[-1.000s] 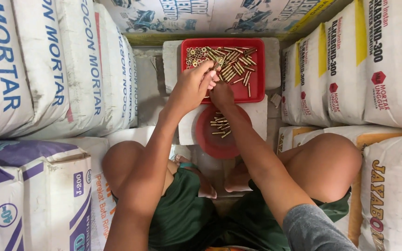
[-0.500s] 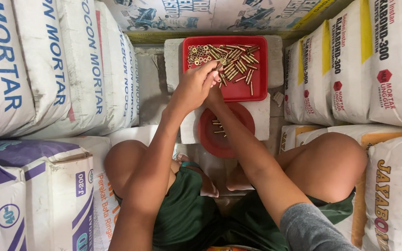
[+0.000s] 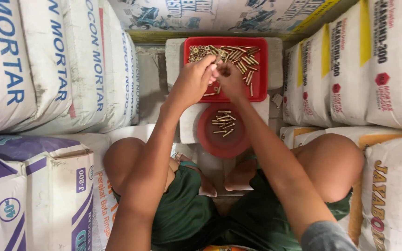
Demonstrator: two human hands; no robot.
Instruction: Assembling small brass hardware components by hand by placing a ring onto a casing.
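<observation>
- The person sat on the floor between stacked cement sacks (image 3: 47, 69), knees spread, both arms stretched forward over a pale block (image 3: 189, 123).
- On the far end of that block sat a red tray (image 3: 262, 69), strewn with brass-coloured bolts (image 3: 243, 58) and a small cluster of nuts (image 3: 196, 51) in its left corner.
- The left hand (image 3: 192, 82) hung over the near left part of the tray, fingers curled in and pinched on something small at the tips; it looked like one of the bolts or nuts, though I could not tell which.
- The right hand (image 3: 231, 79) met it fingertip to fingertip, likewise pinched shut on a small piece mostly hidden by the fingers.
- Both hands were touching each other just above the tray's near edge, as if joining two pieces.
- Nearer the person, a round red bowl (image 3: 223, 142) rested on the block, holding a modest scatter of finished-looking bolts (image 3: 223, 124).
- By my reckoning the work was in its early half: the bowl held only a handful, while the tray was far fuller, with many loose bolts and nuts left.
- A few stray bolts lay at the tray's near edge, just beside the hands.
</observation>
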